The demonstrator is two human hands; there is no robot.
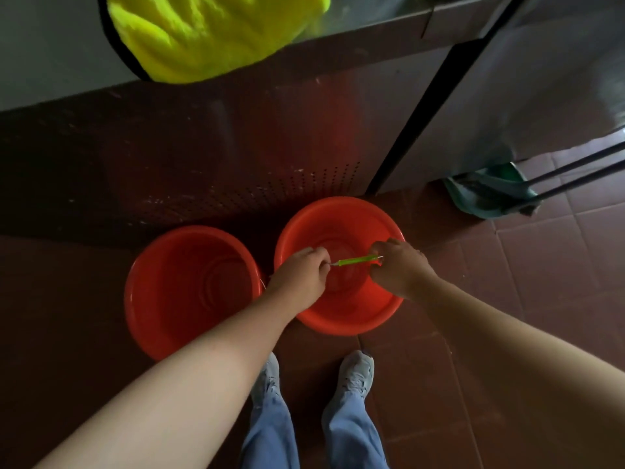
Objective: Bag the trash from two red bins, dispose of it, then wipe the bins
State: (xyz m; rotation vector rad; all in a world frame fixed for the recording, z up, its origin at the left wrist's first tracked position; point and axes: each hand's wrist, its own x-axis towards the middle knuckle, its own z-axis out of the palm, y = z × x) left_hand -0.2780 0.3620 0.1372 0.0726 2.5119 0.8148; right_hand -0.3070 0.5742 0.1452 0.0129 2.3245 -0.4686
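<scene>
Both bins look empty, so bagging and disposal seem done. Wiping appears to be left: the cloth [209, 35] lies untouched on the table [372, 22] above. The left bin [189, 286] and right bin [338, 218] stand just beside each other on the floor [541, 265]. The left grip [299, 275] and right grip [399, 269] each curl tight round one end of the right bin's handle [355, 260], over its mouth.
</scene>
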